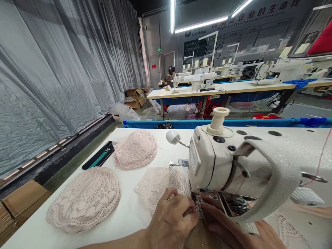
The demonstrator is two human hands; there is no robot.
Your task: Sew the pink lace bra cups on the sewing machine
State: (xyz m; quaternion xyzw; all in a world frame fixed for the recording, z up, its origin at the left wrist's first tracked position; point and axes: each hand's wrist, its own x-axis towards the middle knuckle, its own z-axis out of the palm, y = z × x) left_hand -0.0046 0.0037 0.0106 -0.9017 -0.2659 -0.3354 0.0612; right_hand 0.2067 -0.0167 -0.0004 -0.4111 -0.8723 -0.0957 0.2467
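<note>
A white sewing machine [249, 162] stands on the white table [129, 214] in front of me. My left hand [172, 216] lies on a pale pink lace piece [158, 185] just left of the needle, fingers curled and pressed down on the cloth. My right hand [223, 221] reaches under the machine head, its fingers pinching the lace edge by the presser foot; the machine partly hides it. Two more pink lace cups rest on the table: one [85, 199] at the near left, another [136, 148] farther back.
A black and teal flat case [100, 159] lies near the table's left edge. Grey plastic sheeting [64, 69] hangs along the left. Cardboard boxes [135, 98] sit on the floor. Beyond stand more sewing tables [194, 91], with a seated person [169, 76] at work.
</note>
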